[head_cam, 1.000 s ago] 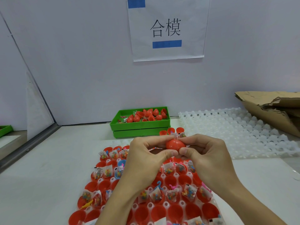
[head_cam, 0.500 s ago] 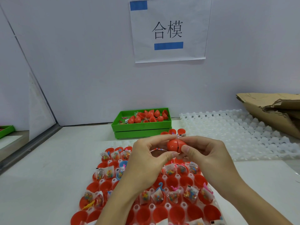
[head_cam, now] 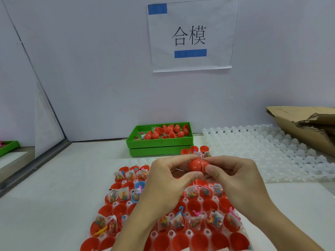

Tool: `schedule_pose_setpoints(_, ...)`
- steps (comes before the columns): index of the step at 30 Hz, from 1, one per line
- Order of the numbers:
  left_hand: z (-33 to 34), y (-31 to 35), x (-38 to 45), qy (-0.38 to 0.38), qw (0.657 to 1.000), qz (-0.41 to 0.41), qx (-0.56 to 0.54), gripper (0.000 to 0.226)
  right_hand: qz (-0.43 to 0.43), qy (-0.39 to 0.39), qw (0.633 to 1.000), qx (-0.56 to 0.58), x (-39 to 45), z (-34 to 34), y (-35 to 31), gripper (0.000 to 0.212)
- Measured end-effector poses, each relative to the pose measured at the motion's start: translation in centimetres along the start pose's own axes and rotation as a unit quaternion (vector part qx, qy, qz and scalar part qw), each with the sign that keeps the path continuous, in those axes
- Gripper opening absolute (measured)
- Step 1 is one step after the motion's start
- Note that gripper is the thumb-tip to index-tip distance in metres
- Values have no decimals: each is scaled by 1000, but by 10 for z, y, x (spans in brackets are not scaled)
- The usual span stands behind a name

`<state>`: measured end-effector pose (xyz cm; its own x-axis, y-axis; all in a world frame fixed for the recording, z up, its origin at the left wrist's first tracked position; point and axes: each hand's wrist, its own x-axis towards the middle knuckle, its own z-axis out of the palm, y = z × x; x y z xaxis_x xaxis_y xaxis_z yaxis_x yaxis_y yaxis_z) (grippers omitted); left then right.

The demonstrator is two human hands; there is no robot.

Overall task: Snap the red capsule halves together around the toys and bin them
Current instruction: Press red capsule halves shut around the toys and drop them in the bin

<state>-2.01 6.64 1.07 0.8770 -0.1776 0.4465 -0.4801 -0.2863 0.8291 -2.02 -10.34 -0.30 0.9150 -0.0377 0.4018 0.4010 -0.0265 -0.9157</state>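
A red capsule (head_cam: 197,165) with a visible seam sits between both hands, above the tray. My left hand (head_cam: 168,180) pinches its left half with thumb and fingers. My right hand (head_cam: 233,176) pinches its right half, thumb in front. Below lies a white tray (head_cam: 171,233) holding several open red capsule halves (head_cam: 197,241), many with small bagged toys (head_cam: 178,221) in them. A green bin (head_cam: 160,143) at the back holds several closed red capsules (head_cam: 176,128).
An empty white tray (head_cam: 262,151) lies at the right, with torn brown cardboard (head_cam: 304,124) behind it. A paper sign (head_cam: 192,33) hangs on the wall. Another green bin (head_cam: 9,147) peeks in at the far left beyond a grey divider.
The capsule halves have come together, and the seam now shows closed. Both hands stay around it with little shift.
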Motion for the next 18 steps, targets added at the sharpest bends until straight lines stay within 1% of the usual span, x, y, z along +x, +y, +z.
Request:
schedule_pose_setpoints(7,3,-3,0,-9,1000,-12,-26,37,-12,20,999,-42,-1,2,0,29)
schedule_pose_setpoints(12,5,-4,-1,-8,1000,-8,-22,39,-21,34,998,-42,-1,3,2,31)
schedule_pose_setpoints(15,5,-3,0,-5,999,-15,-36,34,-22,19,999,-22,-2,4,2,34)
schedule_pose_setpoints(18,3,-1,1,-7,999,-19,-43,33,-22,-3,1000,-1,-3,4,1,31)
